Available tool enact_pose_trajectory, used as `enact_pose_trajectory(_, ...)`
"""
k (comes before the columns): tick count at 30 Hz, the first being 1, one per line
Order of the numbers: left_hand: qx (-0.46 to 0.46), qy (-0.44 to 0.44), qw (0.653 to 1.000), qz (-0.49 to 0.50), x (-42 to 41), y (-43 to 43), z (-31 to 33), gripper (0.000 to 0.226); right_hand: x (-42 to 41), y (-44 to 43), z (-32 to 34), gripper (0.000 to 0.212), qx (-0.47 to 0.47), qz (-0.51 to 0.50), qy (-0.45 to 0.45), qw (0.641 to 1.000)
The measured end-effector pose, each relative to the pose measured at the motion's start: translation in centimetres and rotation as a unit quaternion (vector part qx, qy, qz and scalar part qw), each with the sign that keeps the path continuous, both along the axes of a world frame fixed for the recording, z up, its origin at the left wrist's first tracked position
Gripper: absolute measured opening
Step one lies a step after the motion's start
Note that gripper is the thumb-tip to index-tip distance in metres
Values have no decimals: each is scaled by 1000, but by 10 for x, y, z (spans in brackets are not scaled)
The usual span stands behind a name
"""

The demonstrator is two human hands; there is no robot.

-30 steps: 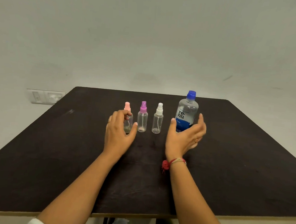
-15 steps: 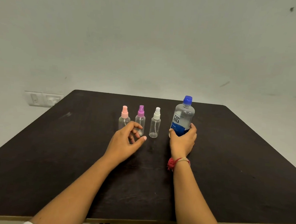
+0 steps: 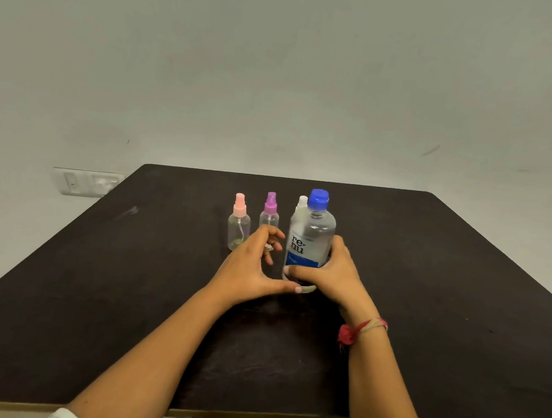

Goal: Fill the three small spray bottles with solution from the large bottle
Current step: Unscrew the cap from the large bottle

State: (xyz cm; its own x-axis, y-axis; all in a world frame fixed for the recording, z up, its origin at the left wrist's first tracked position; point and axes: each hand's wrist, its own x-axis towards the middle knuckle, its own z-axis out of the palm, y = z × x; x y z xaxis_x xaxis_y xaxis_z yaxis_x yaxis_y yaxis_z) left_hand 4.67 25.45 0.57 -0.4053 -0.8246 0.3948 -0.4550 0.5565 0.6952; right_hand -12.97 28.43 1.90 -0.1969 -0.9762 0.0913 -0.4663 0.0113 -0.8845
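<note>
Three small clear spray bottles stand in a row on the dark table (image 3: 425, 282): a pink-capped one (image 3: 238, 226), a purple-capped one (image 3: 270, 213), and a white-capped one (image 3: 301, 207) partly hidden behind the large bottle. The large clear bottle (image 3: 311, 237) has a blue cap and a blue label. My right hand (image 3: 332, 273) grips its lower half, upright, in front of the white-capped bottle. My left hand (image 3: 251, 268) hovers just left of it, fingers loosely curled and holding nothing, with the thumb tip close to the large bottle's base.
A white wall switch plate (image 3: 87, 182) sits beyond the table's far left corner. The pale wall rises behind the table. The table's near edge (image 3: 255, 414) runs across the bottom, under my forearms.
My right hand has brought the large bottle leftward and nearer to me, in front of the white-capped bottle. My left hand has shifted right, its thumb now by the bottle's base.
</note>
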Motion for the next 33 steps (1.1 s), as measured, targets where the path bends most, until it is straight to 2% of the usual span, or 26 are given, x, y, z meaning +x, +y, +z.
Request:
enact_pose_trajectory(3,20,16,1000,0,1,0,0,92,9,2,0,82,-15,92,-28,995)
enact_pose_trajectory(5,32,23,999,3,2,1,1,94,12,1,0,83,-30,116,-28,992)
enact_pose_trajectory(7,41,38,998,3,1,2,2,90,16,0,1,84,-43,134,-71,987)
enact_pose_trajectory(10,44,53,998,0,0,2,2,82,25,-3,3,81,-88,100,-110,985)
enact_pose_trajectory(14,63,63,996,-11,0,0,1,85,38,-5,24,74,-223,66,-126,964)
enact_pose_trajectory(18,77,61,995,-15,-2,-2,2,95,45,-17,47,59,-295,106,-62,948)
enact_pose_trajectory(20,75,59,995,-4,-2,-2,2,89,45,-23,47,51,-309,105,-68,943)
enact_pose_trajectory(25,74,53,996,7,-3,-2,1,84,41,-28,34,39,-326,102,-155,927)
enact_pose_trajectory(33,60,37,997,39,-9,2,-1,85,38,-29,33,34,-340,105,-156,921)
